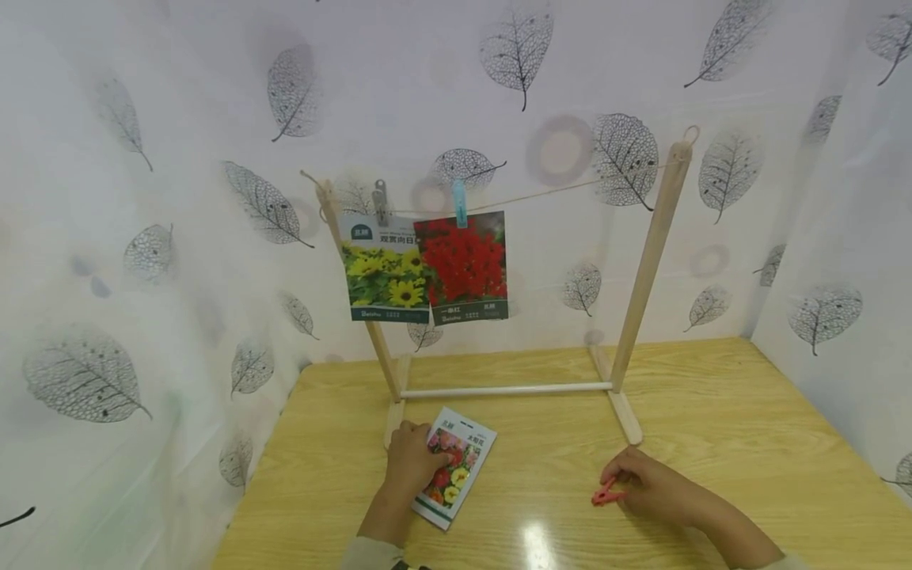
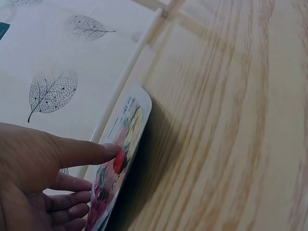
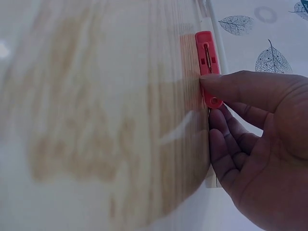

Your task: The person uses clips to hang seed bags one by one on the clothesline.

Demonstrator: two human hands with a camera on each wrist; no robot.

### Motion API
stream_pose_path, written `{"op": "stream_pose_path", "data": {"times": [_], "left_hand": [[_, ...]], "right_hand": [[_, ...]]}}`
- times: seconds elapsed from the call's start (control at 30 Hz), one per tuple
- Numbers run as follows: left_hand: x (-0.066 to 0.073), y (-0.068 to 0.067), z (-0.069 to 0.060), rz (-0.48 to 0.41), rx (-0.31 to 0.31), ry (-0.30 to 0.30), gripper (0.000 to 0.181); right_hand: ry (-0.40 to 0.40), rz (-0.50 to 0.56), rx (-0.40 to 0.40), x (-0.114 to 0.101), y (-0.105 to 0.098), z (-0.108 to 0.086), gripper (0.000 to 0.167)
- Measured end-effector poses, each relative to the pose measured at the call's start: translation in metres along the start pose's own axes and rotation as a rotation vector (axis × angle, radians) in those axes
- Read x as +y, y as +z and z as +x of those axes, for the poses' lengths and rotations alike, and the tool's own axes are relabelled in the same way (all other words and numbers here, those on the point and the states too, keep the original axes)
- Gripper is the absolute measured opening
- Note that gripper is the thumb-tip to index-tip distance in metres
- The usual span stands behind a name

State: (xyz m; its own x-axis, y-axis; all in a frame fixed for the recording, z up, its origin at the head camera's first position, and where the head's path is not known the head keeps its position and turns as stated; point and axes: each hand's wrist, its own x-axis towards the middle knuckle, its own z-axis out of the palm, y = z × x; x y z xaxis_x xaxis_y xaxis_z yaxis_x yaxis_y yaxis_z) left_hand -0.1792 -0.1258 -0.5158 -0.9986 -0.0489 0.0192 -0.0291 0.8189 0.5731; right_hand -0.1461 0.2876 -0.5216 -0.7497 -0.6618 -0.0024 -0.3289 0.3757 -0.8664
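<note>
My left hand [image 1: 413, 457] pinches a flower seed packet [image 1: 456, 483] by its left edge, the thumb across its printed front. In the left wrist view, that packet [image 2: 126, 144] casts a shadow on the wood beside it. Over to the right, my right hand [image 1: 659, 491] holds a small red clothespin [image 1: 606, 494] between thumb and fingers. The right wrist view has the clothespin [image 3: 208, 67] seen lengthwise, the thumb on its lower part. Two more packets, one with yellow flowers [image 1: 388, 277] and one with red flowers [image 1: 466, 265], hang from a string above.
A wooden frame stands at the back, with a left post [image 1: 383, 356], a right post [image 1: 648, 269] and a white crossbar [image 1: 506, 391]. The string [image 1: 556, 191] runs between the post tops. A grey clip [image 1: 381, 202] and a blue clip [image 1: 459, 204] grip the hanging packets.
</note>
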Motion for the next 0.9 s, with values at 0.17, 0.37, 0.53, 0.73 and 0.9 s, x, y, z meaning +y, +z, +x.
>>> {"op": "stream_pose_path", "data": {"times": [0.17, 0.37, 0.53, 0.73, 0.9], "left_hand": [[-0.0021, 0.0009, 0.0015, -0.011, 0.001, -0.014, 0.061], [-0.006, 0.0027, 0.0032, -0.013, 0.0, -0.014, 0.059], [-0.0066, 0.0038, 0.0037, -0.013, 0.012, 0.001, 0.058], [-0.0057, 0.0047, 0.0034, -0.031, 0.023, 0.016, 0.06], [-0.0055, 0.0054, 0.0036, -0.039, 0.02, 0.004, 0.061]], "right_hand": [[0.032, 0.015, 0.001, 0.0022, -0.001, -0.0011, 0.026], [0.106, 0.047, 0.012, 0.0018, -0.0029, -0.0002, 0.027], [0.175, 0.045, 0.04, 0.0012, -0.0026, 0.0017, 0.028], [0.16, 0.07, 0.035, 0.0037, -0.0023, 0.0007, 0.026], [0.163, 0.083, 0.034, 0.0032, -0.0028, 0.0012, 0.026]]}}
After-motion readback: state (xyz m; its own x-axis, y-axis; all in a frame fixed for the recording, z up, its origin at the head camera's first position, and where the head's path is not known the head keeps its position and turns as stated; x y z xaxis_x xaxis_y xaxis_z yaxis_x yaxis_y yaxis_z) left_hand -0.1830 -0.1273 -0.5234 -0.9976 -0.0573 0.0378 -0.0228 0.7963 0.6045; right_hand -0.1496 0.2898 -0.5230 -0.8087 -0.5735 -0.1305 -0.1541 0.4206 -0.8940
